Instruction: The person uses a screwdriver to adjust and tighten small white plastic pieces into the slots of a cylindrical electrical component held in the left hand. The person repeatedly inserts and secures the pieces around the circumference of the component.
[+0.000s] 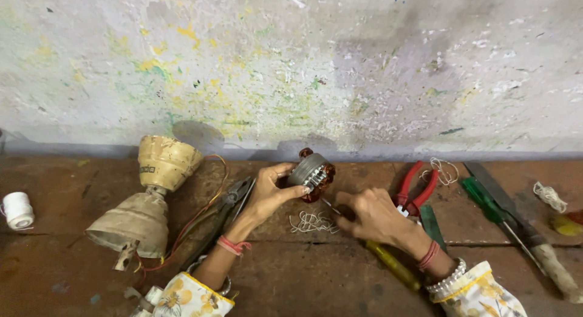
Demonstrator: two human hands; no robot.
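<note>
Labels, packages, signs, screens: one item only.
Small dark printed label (147, 169) on upper rim of cream motor housing (165, 160), left of centre on workbench; short, rectangular, dark on cream. No packages, signs or screens.

wall (291, 68) behind, pliers (415, 192) right, fan housing (146, 201) left

Stator (311, 173) centre; fan housing (149, 198) left; pliers (415, 189), file (522, 223) right.

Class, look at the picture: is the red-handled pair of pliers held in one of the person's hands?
No: the red-handled pliers lie on the bench behind the right hand, which holds a yellow-handled tool.
</note>
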